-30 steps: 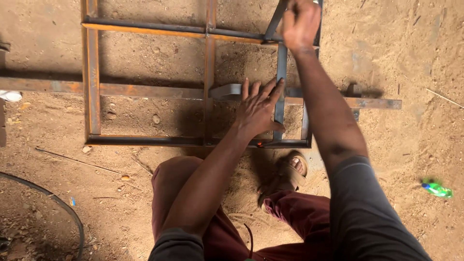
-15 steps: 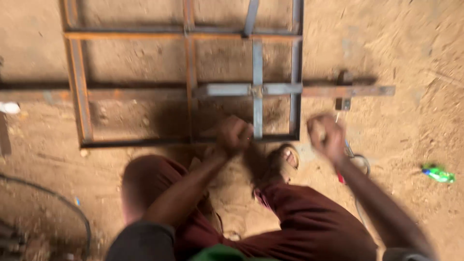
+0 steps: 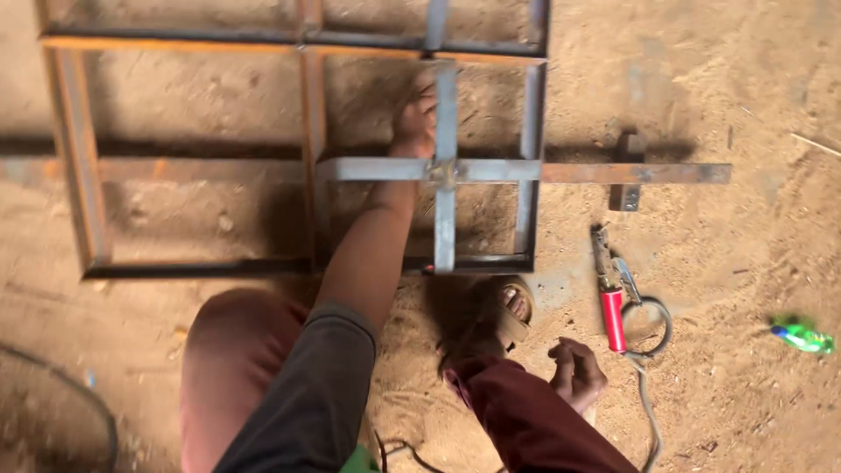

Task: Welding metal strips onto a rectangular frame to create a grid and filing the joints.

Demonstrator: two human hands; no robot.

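Pressing my left hand point(image 3: 413, 123) flat on the cross of steel bars point(image 3: 445, 171) keeps it steady inside the metal frame point(image 3: 307, 158) on the dirt floor. My right hand point(image 3: 575, 372) hangs loosely curled and empty, near the red-handled tool point(image 3: 611, 302).

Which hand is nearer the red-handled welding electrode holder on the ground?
Right. The right hand is curled above the knee, just left of and below the red-handled electrode holder, not touching it. The left hand is up on the metal frame, far off.
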